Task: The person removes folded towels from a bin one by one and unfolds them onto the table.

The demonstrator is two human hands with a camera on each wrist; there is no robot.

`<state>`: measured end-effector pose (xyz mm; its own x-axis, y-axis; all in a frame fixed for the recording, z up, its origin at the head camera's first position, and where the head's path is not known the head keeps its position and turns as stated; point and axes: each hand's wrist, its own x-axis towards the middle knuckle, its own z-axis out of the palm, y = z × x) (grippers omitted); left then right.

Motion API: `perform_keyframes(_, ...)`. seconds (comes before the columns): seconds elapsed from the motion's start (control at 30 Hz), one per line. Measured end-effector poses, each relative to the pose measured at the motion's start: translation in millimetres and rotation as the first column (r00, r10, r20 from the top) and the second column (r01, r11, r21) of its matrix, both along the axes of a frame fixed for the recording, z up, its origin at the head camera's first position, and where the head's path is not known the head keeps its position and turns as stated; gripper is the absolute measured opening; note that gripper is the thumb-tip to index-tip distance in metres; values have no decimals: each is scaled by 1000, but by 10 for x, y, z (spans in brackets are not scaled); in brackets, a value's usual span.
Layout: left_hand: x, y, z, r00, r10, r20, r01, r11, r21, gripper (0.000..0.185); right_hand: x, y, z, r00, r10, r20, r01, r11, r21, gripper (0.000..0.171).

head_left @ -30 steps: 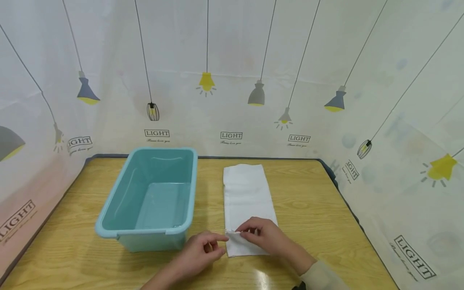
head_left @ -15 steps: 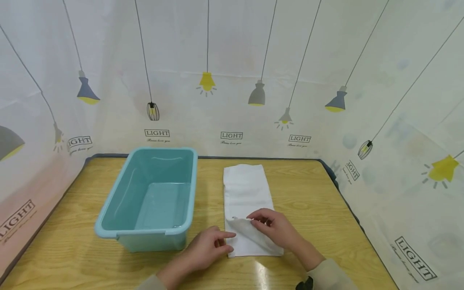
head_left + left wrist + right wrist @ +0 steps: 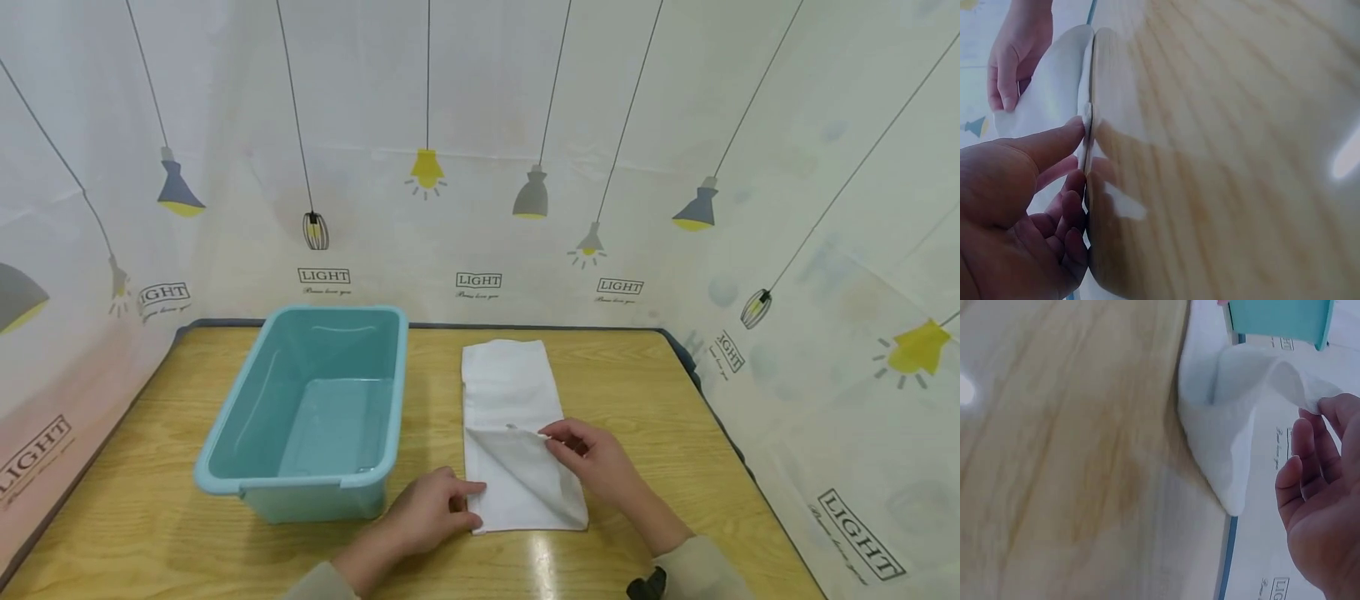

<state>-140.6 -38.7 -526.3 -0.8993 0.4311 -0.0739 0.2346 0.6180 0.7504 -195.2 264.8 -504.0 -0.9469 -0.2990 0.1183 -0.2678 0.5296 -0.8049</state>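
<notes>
A white cloth (image 3: 513, 392), folded into a long strip, lies on the table with its near end toward me. My right hand (image 3: 592, 462) pinches the upper layer's edge between thumb and fingertips. That layer is lifted off the near end and slopes in a raised flap, which the right wrist view shows as a curved loop of cloth (image 3: 1222, 419). At the cloth's near left corner, my left hand (image 3: 427, 512) rests low, its index fingertip and thumb tip touching the fabric. Close up, the left thumb (image 3: 1054, 144) reaches the cloth's edge at the tabletop.
A light blue plastic tub (image 3: 399, 392) stands left of the cloth, just beyond my left hand, with nothing inside. The wooden table (image 3: 637, 392) is bordered by a white curtain (image 3: 480, 225) printed with hanging lamps along the back and sides.
My right hand has moved away from me and to the right, drawing the cloth's top layer up and back. The left hand has shifted slightly right onto the near corner.
</notes>
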Motion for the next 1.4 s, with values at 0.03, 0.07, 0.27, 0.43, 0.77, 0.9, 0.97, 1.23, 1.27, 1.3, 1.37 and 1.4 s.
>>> perform_keyframes(0.03, -2, 0, -3, 1000, 0, 0, 0, 1000, 1, 48, -5, 32, 1, 1000, -18, -1, 18, 1000, -5, 15)
perform_keyframes(0.07, -4, 0, -7, 1000, 1, 0, -1, 1000, 3, 48, -11, 66, 1, 999, -34, -5, 33, 999, -13, 15)
perform_keyframes(0.27, -6, 5, 0, 1000, 8, 10, -8, 1000, 2, 49, -2, 266, 13, 994, -108, -32, 106, 992, -75, 16)
perform_keyframes(0.43, -8, 15, 33, 999, 14, 31, -13, 1000, -15, 51, 35, 407, 25, 984, -164, -68, 155, 980, -121, 15)
perform_keyframes(0.77, -17, 14, 52, 1000, -5, 16, 6, 999, -42, 53, 105, 667, 79, 953, -294, -69, 289, 954, -75, 19)
perform_keyframes(0.9, -19, 13, 55, 1000, -3, 23, 4, 999, -43, 53, 163, 764, 92, 938, -342, -57, 336, 937, -93, 20)
perform_keyframes(0.97, -24, 16, 56, 1000, -4, 23, 6, 999, -47, 54, 202, 810, 86, 932, -359, -45, 353, 930, -101, 21)
perform_keyframes(1.23, -42, 16, 70, 1000, -19, 15, 19, 998, -62, 54, 359, 935, 6, 912, -410, 18, 409, 906, -103, 21)
perform_keyframes(1.27, -41, 16, 72, 1000, -18, 17, 19, 998, -62, 54, 381, 948, -3, 909, -417, 27, 418, 903, -101, 21)
perform_keyframes(1.3, -41, 17, 71, 1000, -18, 16, 19, 998, -66, 54, 404, 963, -11, 905, -424, 35, 426, 900, -96, 21)
perform_keyframes(1.37, -42, 19, 67, 1000, -20, 10, 21, 997, -68, 54, 444, 1004, -31, 898, -437, 44, 439, 894, -87, 22)
perform_keyframes(1.4, -40, 21, 65, 1000, -21, 7, 21, 997, -72, 54, 466, 1028, -39, 897, -440, 48, 443, 893, -86, 22)
